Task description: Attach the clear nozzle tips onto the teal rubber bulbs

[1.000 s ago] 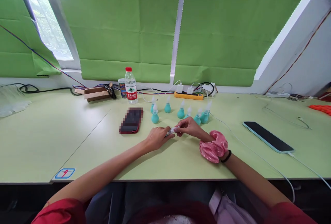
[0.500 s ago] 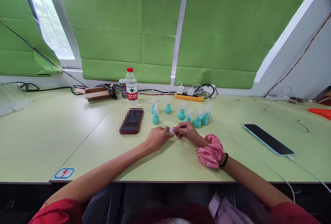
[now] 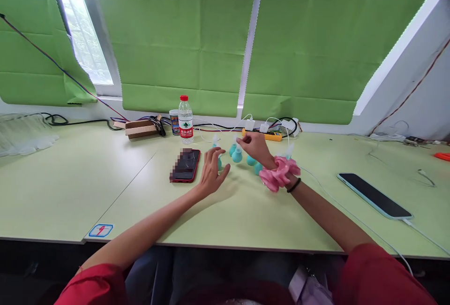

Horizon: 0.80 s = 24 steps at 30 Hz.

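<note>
My right hand (image 3: 256,148) is closed in a pinch at the clear tip of a turquoise bulb nasal aspirator (image 3: 236,156), which stands upright on the table. Another aspirator (image 3: 232,149) stands just behind it. My left hand (image 3: 211,171) is open, thumb and fingers apart, over the table. Its fingers partly cover one more aspirator (image 3: 220,162); whether they touch it I cannot tell. Several other aspirators, one of them showing a turquoise bulb (image 3: 251,160), are partly hidden behind my right hand and the pink scrunchie (image 3: 276,173) on that wrist.
On the pale table (image 3: 225,220), a red-cased phone (image 3: 186,166) lies to the left and a charging phone (image 3: 374,195) to the right. Behind stand a water bottle (image 3: 185,122), a can (image 3: 175,123), an open cardboard box (image 3: 142,129) and an orange power strip (image 3: 272,136) with cables.
My hands have moved apart from the small clear piece they held together. The right went forward and now pinches an aspirator's tip among the others; the left opened and moved forward slightly.
</note>
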{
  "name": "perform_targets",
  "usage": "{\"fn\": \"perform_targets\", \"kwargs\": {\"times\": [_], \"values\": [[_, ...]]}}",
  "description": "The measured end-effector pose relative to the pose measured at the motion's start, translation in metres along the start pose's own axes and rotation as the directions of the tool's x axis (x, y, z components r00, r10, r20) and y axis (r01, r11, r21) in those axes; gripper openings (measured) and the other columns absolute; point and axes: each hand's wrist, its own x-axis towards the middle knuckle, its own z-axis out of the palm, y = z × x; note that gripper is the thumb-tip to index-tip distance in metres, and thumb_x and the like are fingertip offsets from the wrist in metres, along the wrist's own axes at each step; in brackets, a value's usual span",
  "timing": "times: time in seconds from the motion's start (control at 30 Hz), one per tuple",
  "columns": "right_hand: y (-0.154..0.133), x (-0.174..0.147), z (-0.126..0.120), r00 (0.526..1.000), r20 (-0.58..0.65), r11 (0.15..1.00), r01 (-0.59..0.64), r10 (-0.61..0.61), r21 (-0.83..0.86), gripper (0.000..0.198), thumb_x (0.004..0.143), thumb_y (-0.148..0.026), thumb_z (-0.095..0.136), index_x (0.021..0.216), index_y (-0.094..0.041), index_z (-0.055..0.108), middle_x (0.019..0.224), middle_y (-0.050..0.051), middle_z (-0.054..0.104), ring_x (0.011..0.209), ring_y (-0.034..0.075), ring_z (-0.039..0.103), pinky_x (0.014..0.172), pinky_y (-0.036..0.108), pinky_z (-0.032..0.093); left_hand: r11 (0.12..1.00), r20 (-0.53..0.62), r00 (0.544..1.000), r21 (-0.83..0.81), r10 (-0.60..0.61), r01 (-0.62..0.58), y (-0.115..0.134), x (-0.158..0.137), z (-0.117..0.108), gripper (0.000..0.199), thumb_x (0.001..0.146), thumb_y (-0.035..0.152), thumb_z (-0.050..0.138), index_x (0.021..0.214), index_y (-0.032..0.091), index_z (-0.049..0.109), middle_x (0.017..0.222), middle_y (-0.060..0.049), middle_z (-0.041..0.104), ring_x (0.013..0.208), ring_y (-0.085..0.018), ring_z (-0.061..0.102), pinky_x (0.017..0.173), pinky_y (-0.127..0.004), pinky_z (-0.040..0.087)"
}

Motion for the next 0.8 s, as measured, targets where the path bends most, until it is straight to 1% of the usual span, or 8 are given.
{"fn": "perform_targets", "kwargs": {"times": [0.17,0.27,0.4,0.5,0.57,0.7,0.73,0.8], "values": [[0.015,0.015,0.022,0.988,0.131,0.929,-0.023,0.076,-0.369,0.024,0.074,-0.032,0.046,0.064,-0.014,0.058,0.069,0.008,0.061,0.072,0.018,0.055,0.068,0.027,0.038,0.998,-0.019,0.998,0.03,-0.055,0.055,-0.017,0.002,0.006,0.052,0.075,0.022,0.044,0.121,0.013,0.021,0.123,-0.016,0.029,0.117,-0.024,0.024,0.094,-0.04,0.023],[0.02,0.015,0.027,0.977,0.168,0.896,-0.044,0.131,-0.443,0.026,0.075,-0.033,0.044,0.071,-0.012,0.06,0.075,0.011,0.061,0.078,0.02,0.055,0.071,0.028,0.038,0.994,0.045,0.993,-0.011,-0.109,0.11,-0.027,-0.001,0.014,0.053,0.075,0.021,0.042,0.122,0.013,0.018,0.122,-0.016,0.031,0.116,-0.023,0.027,0.094,-0.041,0.024],[0.014,0.008,0.012,0.986,0.119,0.877,-0.043,0.114,-0.479,0.036,0.073,-0.038,0.048,0.095,-0.011,0.055,0.082,0.012,0.061,0.082,0.023,0.055,0.069,0.03,0.038,0.979,0.088,0.981,-0.095,-0.173,0.181,-0.036,-0.004,0.021,0.053,0.076,0.019,0.04,0.123,0.014,0.016,0.114,-0.015,0.038,0.106,-0.022,0.038,0.089,-0.041,0.03],[0.006,-0.01,-0.003,0.992,0.116,0.919,0.006,0.043,-0.394,0.04,0.073,-0.038,0.047,0.105,-0.013,0.048,0.067,0.006,0.061,0.07,0.02,0.056,0.065,0.028,0.038,0.971,0.057,0.977,-0.109,-0.206,0.211,-0.039,-0.004,0.022,0.05,0.076,0.019,0.039,0.121,0.013,0.018,0.108,-0.013,0.043,0.1,-0.02,0.042,0.085,-0.038,0.034],[0.001,-0.033,-0.007,0.981,0.186,0.961,0.099,-0.051,-0.257,0.032,0.075,-0.035,0.046,0.1,-0.015,0.05,0.058,0.001,0.058,0.059,0.015,0.055,0.063,0.025,0.038,0.973,0.038,0.976,-0.082,-0.213,0.216,-0.039,-0.003,0.02,0.043,0.077,0.02,0.039,0.117,0.012,0.027,0.103,-0.012,0.045,0.097,-0.019,0.044,0.082,-0.036,0.036],[-0.004,-0.084,0.005,0.948,0.266,0.981,0.191,-0.172,-0.046,0.027,0.075,-0.032,0.046,0.095,-0.015,0.052,0.06,0.001,0.057,0.052,0.012,0.051,0.055,0.022,0.037,0.976,0.074,0.976,-0.063,-0.204,0.209,-0.032,0.0,0.014,0.018,0.075,0.026,0.044,0.088,0.014,0.05,0.088,-0.006,0.051,0.084,-0.016,0.049,0.076,-0.031,0.04],[-0.005,-0.093,0.009,0.935,0.289,0.976,0.219,-0.206,-0.015,0.031,0.073,-0.033,0.048,0.098,-0.016,0.051,0.066,0.002,0.058,0.053,0.011,0.051,0.054,0.022,0.037,0.97,0.097,0.972,-0.101,-0.214,0.223,-0.029,0.0,0.013,0.016,0.074,0.027,0.046,0.082,0.015,0.052,0.083,-0.005,0.053,0.079,-0.015,0.05,0.073,-0.03,0.042],[-0.008,-0.104,0.016,0.951,0.231,0.978,0.209,-0.206,0.013,0.029,0.072,-0.033,0.049,0.095,-0.016,0.051,0.072,0.003,0.057,0.054,0.011,0.05,0.054,0.022,0.037,0.927,0.165,0.956,-0.251,-0.241,0.277,-0.022,0.001,0.011,0.018,0.072,0.03,0.051,0.08,0.014,0.053,0.077,-0.004,0.055,0.073,-0.014,0.053,0.068,-0.027,0.044]]}}
